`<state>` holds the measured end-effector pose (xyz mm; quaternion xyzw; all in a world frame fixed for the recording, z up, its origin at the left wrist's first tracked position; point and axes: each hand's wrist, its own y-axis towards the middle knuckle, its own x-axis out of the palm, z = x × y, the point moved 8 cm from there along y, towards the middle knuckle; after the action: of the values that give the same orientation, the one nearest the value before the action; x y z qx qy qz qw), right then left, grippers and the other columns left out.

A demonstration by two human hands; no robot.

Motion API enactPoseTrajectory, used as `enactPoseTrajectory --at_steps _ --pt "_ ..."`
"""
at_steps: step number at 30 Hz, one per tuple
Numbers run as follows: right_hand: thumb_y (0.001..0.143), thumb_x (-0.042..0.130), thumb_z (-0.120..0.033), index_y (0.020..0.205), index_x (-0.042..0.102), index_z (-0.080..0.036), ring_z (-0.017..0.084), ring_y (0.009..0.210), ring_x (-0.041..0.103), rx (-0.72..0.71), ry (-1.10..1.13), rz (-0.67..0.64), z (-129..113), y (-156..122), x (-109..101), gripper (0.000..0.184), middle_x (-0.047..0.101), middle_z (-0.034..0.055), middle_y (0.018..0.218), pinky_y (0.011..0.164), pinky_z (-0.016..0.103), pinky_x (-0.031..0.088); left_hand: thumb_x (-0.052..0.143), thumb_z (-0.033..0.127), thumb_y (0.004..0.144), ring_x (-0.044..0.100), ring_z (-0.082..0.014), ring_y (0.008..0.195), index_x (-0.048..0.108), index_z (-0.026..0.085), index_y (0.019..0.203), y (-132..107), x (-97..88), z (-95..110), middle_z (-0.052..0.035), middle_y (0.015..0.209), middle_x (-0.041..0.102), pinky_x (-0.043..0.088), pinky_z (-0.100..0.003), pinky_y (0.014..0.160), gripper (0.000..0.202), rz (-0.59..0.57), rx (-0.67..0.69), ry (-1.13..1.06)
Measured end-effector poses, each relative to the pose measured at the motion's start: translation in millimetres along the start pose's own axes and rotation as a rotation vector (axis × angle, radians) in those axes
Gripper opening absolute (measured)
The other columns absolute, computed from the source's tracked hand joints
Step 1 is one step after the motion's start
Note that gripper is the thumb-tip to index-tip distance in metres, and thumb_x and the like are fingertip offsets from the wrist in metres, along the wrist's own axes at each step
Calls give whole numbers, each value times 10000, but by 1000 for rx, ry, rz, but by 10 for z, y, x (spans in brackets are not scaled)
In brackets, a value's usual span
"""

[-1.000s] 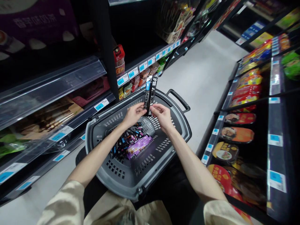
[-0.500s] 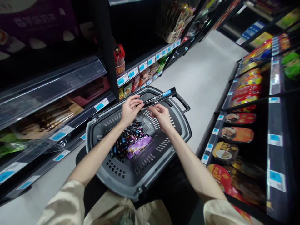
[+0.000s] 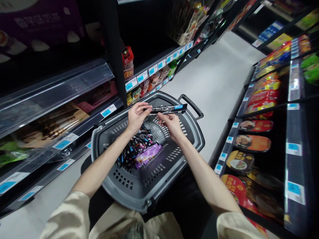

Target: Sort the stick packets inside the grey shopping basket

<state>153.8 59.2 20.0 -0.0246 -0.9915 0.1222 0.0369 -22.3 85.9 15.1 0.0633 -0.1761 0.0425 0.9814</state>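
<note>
Both my hands hold a pair of long black snack packets [image 3: 169, 108] with blue ends, lying almost level above a grey shopping basket [image 3: 124, 181]. My left hand [image 3: 136, 116] pinches the packets' left end. My right hand [image 3: 170, 124] grips them from beneath near the middle. In the basket lie several black packets [image 3: 133, 146] of the same kind and a purple packet [image 3: 147, 155]. The basket's handle [image 3: 193, 106] sticks out at its far side.
Store shelves with blue price tags [image 3: 142, 78] and snacks run along the left. Shelves of red and orange packaged food [image 3: 253, 143] line the right. A pale floor aisle [image 3: 219, 76] stretches ahead between them.
The packets stood upright a second ago; they have been tipped over to the right and now lie almost level. My left hand rose slightly. The basket has not moved.
</note>
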Motion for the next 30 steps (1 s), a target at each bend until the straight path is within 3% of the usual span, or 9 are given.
enactPoseTrajectory --at_steps 5,12,20,30 --pt "690 841 -668 692 734 -176 128 581 585 45 52 -1 37 14 7 502 761 82 789 501 254 408 926 425 684 789 -213 956 702 192 978 4 2 4 -78 957 817 595 -330 896 437 2 -5 -3" --pt "695 845 -558 716 740 -185 133 594 594 27 44 -10 45 33 -8 388 771 75 809 523 257 425 933 420 676 791 -212 949 704 190 958 2 5 13 -81 957 821 600 -330 892 430 6 -21 -27" --pt "691 866 -581 705 731 -183 130 589 591 5 63 -22 13 16 17 421 761 71 782 520 253 425 961 451 619 802 -230 910 680 194 911 6 -7 -4 -74 925 822 613 -338 853 480 14 -65 -47" --pt "751 705 -700 720 640 -200 155 577 619 70 148 -43 54 51 17 505 761 78 756 504 265 423 982 478 569 806 -235 869 651 200 873 17 -8 -4 -34 819 800 601 -305 788 528 15 -97 -62"
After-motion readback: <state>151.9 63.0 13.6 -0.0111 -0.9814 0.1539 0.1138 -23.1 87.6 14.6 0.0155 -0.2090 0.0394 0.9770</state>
